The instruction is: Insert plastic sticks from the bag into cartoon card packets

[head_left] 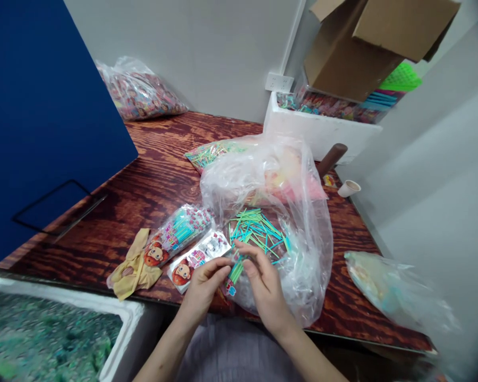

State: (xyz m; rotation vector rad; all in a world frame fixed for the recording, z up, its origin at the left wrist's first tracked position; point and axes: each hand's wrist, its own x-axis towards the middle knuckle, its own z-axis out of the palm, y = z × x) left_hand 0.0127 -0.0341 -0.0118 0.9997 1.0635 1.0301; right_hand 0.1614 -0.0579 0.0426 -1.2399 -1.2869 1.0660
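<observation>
My left hand (207, 284) pinches the left edge of a small clear printed packet (230, 289) between thumb and fingertips. Thin green sticks (236, 271) stand inside the packet, tilted. My right hand (266, 286) is closed about the upper ends of these sticks at the packet's mouth; exactly where its fingertips press is partly hidden. Just beyond my hands, loose green and blue sticks (257, 228) lie in an open clear plastic bag (322, 244). Left of my hands are a flat printed packet (201, 259) with a cartoon face and a bundle of filled packets (183, 231).
A yellow cloth (137, 268) lies near the table's front edge. Behind the bag rests another bag of sticks (215, 154). A white foam box (302, 124) holding packets, topped by a cardboard box (342, 58), stands at back right, near a paper cup (348, 188). A blue panel (43, 106) borders the left.
</observation>
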